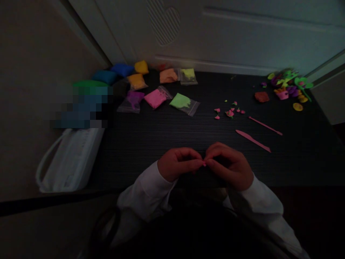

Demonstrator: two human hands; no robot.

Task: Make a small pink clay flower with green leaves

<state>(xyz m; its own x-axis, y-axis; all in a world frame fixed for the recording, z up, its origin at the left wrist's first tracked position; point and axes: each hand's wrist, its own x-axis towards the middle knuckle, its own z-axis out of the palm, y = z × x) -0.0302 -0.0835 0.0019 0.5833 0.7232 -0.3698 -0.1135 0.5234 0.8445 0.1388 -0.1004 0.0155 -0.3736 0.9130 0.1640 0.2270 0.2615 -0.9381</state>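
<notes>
Pinch grip: left hand (172, 168), right hand (238, 171) hold tiny pink piece (204, 164) | pink-green bits (229, 114), one o'clock from them | pink knife (252, 139), two o'clock

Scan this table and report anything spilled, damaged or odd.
Nothing looks plainly spilled or damaged. The one oddity is a blocky, pixelated patch beyond the white handled object, hiding what lies there. The pink bit between the left hand and right hand is too small to judge.

Premises appear domestic: white panel (229, 39) with heart relief (165, 25), far; dark tabletop (140, 144) bearing modelling-clay bags (156, 98), left.
</notes>
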